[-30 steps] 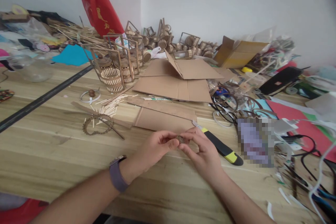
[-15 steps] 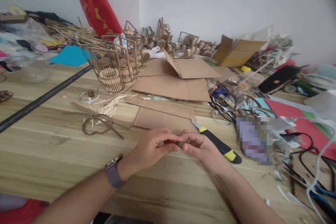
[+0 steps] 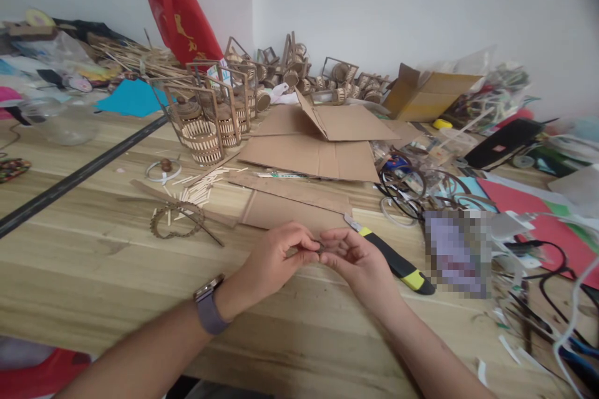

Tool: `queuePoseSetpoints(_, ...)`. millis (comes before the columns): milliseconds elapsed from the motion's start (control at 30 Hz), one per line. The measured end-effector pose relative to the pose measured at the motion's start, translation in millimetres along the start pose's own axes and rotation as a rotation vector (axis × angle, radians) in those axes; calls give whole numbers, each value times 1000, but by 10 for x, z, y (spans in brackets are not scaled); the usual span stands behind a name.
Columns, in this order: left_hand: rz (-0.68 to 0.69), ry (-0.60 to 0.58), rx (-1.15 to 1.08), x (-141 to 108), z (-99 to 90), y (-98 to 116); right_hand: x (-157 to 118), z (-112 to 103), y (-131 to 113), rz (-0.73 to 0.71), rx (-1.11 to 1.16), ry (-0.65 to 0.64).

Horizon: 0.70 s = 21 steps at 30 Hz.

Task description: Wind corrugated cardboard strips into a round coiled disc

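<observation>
Brown small piece (image 3: 320, 247), pinched between fingertips of left hand (image 3: 276, 260), with right hand (image 3: 364, 267) half open close against it, near knife (image 3: 394, 259) on wooden table (image 3: 135, 287)

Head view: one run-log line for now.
left hand: pinching small dark piece | right hand: at piece, grip unclear | knife: beside right hand | toothed ring: on table, left of hands

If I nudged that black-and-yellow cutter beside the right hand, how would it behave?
The cutter would probably slide or swivel rather than roll, since it looks long and broad. It should feel stiff: its outline shows no sag. The metal blade looks bare, so it may nick whatever it touches.
</observation>
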State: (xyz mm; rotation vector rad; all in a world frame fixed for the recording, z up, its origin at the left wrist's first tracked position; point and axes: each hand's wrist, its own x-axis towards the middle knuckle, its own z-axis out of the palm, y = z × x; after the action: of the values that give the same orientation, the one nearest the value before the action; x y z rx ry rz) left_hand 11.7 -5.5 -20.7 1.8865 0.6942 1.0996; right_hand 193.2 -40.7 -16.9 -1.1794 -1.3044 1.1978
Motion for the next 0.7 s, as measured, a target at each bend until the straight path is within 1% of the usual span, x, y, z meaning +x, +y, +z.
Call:
queuePoseSetpoints(67, 29, 17, 31, -5, -1, 8, -13, 15, 11, -2, -12, 45)
queuePoseSetpoints(233, 83, 88, 165, -44, 28, 19, -50, 62, 23, -54, -146, 171)
queuePoseSetpoints(333, 114, 128, 258, -76, 73, 25, -61, 93, 27, -44, -117, 201)
queuePoseSetpoints(433, 114, 143, 307, -101, 115, 24, -61, 113, 28, -64, -91, 207)
queuePoseSetpoints(500, 77, 137, 321, -107, 130, 18, -64, 115, 32, -100, -114, 198)
queuePoseSetpoints(600, -6, 101, 337, -97, 124, 8, -75, 102, 48, -189, -242, 175)
queuePoseSetpoints(700, -42, 2, 351, -71, 94, 19, -83, 76, 58, -289, -440, 165)
